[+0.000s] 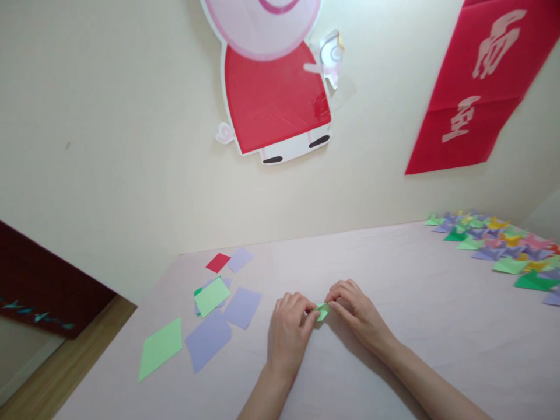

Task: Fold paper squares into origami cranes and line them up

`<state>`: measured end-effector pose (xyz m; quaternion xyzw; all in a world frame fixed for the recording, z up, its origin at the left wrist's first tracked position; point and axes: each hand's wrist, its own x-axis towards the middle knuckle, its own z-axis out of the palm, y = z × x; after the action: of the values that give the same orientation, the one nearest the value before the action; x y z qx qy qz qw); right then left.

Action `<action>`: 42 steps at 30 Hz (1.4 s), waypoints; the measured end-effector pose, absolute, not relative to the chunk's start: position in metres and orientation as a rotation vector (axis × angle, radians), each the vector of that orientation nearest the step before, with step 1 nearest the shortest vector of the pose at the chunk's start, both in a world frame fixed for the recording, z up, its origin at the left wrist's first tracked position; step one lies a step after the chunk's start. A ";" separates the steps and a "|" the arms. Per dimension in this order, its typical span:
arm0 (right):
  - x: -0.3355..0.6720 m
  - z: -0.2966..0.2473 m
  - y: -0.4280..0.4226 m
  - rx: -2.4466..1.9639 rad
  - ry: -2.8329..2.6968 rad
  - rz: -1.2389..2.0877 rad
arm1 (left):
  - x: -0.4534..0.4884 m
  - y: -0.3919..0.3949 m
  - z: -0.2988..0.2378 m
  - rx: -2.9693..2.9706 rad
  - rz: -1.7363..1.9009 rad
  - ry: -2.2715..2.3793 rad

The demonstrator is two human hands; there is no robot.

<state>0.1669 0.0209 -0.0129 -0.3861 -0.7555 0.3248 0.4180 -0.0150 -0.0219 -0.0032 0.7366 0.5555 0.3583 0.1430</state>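
A small folded piece of light green paper (322, 312) is held between my two hands, just above or on the pale table cover. My left hand (289, 324) pinches its left end between thumb and fingers. At its upper right corner, my right hand (356, 308) closes thumb and fingertips on the paper. The fingers partly hide the paper, so its exact folded shape cannot be made out.
Loose paper squares lie on the left: light green (161, 348), purple (209, 341) and red (217, 262). Several rows of folded paper figures (507, 245) stand at the right. Behind the table (350, 256), the wall carries a pig cutout (277, 96) and a red banner (476, 99).
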 end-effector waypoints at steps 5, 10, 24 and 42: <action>0.154 -0.019 0.013 -1.138 -1.680 0.960 | -0.008 -0.025 0.001 1.789 1.269 1.594; 0.145 -0.012 0.007 -1.030 -1.700 0.991 | -0.001 -0.026 0.001 1.653 1.380 1.528; 0.145 -0.017 0.008 -1.007 -1.519 1.193 | 0.001 -0.022 -0.012 1.362 1.223 1.421; 0.148 -0.018 0.012 -0.957 -1.494 1.309 | -0.006 -0.015 -0.008 1.357 1.197 1.320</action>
<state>0.1478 0.0125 -0.0179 -0.3871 -0.6046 0.5299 0.4515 -0.0063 -0.0155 -0.0084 0.5455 0.5303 0.4810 0.4358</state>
